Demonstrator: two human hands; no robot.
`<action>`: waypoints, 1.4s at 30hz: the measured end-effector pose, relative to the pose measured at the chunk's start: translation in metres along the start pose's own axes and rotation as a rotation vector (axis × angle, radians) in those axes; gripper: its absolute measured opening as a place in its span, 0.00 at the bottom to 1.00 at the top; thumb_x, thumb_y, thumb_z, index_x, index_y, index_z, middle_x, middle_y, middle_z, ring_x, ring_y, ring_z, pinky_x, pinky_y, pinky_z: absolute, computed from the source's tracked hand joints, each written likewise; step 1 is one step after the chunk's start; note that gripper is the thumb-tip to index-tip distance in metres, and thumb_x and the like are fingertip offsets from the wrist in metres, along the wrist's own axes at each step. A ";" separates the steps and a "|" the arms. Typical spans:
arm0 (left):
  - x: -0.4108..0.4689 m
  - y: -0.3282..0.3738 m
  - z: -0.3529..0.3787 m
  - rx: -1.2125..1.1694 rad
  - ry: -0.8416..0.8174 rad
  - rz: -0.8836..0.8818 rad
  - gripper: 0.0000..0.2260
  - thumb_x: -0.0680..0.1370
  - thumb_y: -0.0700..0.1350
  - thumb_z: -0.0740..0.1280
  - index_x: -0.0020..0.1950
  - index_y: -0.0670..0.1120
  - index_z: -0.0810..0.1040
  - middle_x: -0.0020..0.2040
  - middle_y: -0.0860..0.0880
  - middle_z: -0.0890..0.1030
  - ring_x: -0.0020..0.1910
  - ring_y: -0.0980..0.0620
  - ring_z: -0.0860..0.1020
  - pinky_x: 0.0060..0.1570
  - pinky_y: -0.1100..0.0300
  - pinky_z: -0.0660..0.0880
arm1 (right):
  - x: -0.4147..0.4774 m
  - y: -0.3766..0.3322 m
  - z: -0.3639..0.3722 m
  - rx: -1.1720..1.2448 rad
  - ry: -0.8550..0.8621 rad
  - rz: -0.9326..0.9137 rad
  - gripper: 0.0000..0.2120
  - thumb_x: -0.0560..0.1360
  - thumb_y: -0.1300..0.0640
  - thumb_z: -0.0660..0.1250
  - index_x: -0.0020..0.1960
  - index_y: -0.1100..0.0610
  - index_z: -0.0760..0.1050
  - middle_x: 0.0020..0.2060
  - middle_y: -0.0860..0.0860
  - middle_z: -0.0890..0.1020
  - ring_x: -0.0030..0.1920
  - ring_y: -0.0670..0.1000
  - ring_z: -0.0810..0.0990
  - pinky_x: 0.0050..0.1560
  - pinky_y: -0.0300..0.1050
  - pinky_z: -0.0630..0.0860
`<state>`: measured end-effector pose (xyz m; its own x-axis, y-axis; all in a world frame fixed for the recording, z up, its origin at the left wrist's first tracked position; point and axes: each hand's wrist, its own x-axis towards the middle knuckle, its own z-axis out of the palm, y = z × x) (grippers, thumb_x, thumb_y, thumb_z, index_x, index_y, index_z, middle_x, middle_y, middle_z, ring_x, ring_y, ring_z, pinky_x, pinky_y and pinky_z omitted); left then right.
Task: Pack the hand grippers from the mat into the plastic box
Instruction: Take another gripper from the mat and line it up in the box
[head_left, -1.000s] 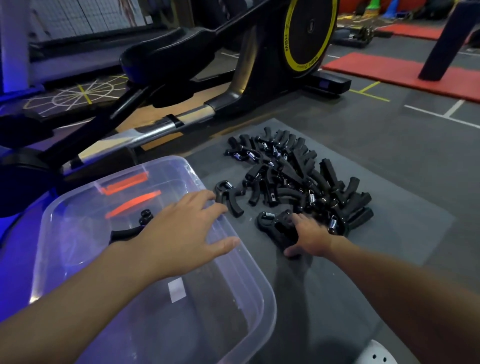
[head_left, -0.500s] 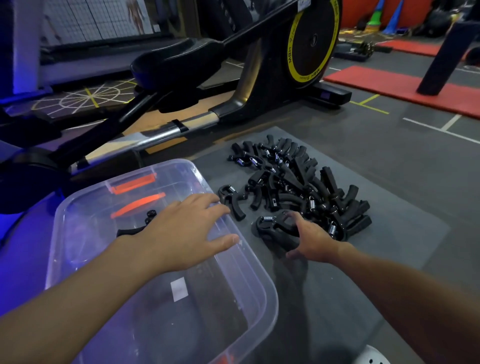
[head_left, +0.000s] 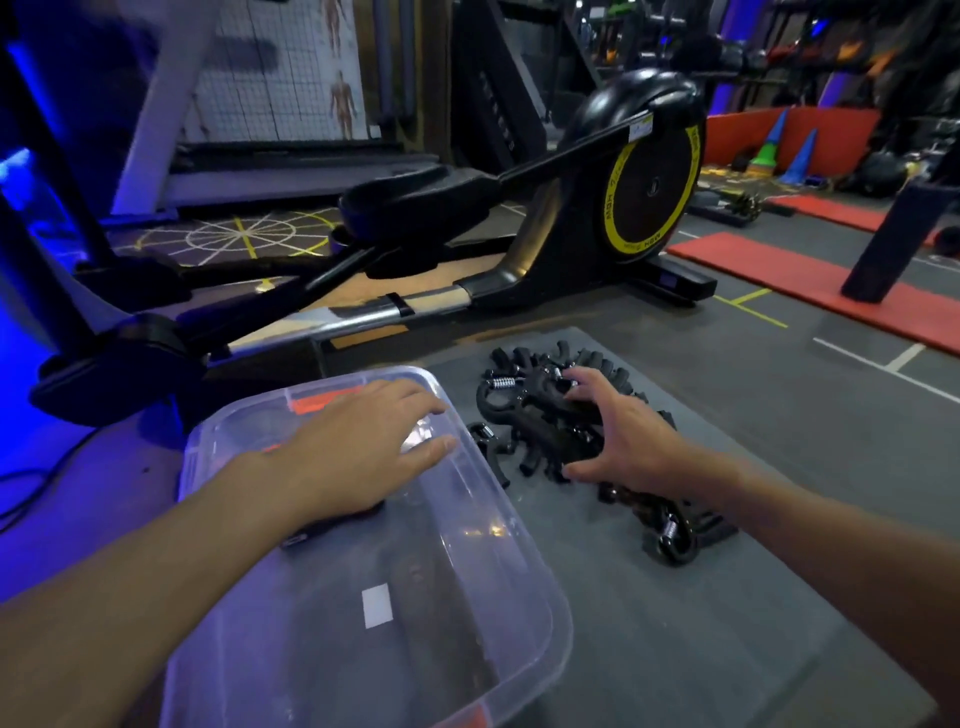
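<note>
1. Gym floor fills the frame, with an exercise machine (head_left: 519, 234) across the upper middle and a grey mat (head_left: 727, 597) at lower right.
2. On the mat's upper part lies a heap of black hand grippers (head_left: 545, 431); one lies apart at lower right (head_left: 670, 535).
3. At lower left, the plastic box (head_left: 545, 597) sits touching the mat, likely so the carry is short.
4. The left hand (head_left: 353, 447) hovers flat over the box, fingers spread and empty, perhaps steadying it.
5. The right hand (head_left: 628, 441) reaches into the heap, fingers apart, closed on nothing yet.
6. Inside the box, a dark object shows under the left hand, probably one gripper; otherwise it looks nearly empty.
</note>
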<state>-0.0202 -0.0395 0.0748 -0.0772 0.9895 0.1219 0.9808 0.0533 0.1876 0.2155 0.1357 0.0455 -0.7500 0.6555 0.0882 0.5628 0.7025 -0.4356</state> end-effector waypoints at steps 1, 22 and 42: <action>-0.003 -0.002 -0.005 -0.005 0.014 -0.014 0.27 0.76 0.68 0.52 0.67 0.54 0.71 0.65 0.56 0.73 0.63 0.54 0.71 0.61 0.55 0.70 | 0.000 -0.011 -0.005 0.003 0.002 -0.022 0.47 0.63 0.50 0.78 0.72 0.43 0.53 0.69 0.46 0.71 0.52 0.49 0.78 0.52 0.38 0.70; -0.061 -0.057 -0.056 -0.505 0.275 -0.220 0.16 0.76 0.42 0.71 0.62 0.53 0.76 0.40 0.69 0.78 0.39 0.53 0.79 0.39 0.62 0.73 | 0.030 -0.151 0.030 0.025 -0.083 -0.681 0.50 0.64 0.59 0.76 0.70 0.30 0.49 0.66 0.24 0.55 0.72 0.35 0.57 0.65 0.28 0.62; -0.070 -0.052 -0.063 -0.785 0.220 -0.228 0.07 0.72 0.37 0.74 0.47 0.41 0.79 0.37 0.39 0.80 0.32 0.46 0.83 0.32 0.55 0.80 | 0.042 -0.152 0.054 0.014 0.025 -0.599 0.29 0.73 0.58 0.70 0.71 0.49 0.66 0.71 0.44 0.63 0.71 0.45 0.61 0.69 0.39 0.64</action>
<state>-0.0768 -0.1203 0.1183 -0.3709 0.9128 0.1710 0.5340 0.0589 0.8435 0.0798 0.0413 0.0666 -0.9267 0.1533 0.3432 0.0400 0.9481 -0.3154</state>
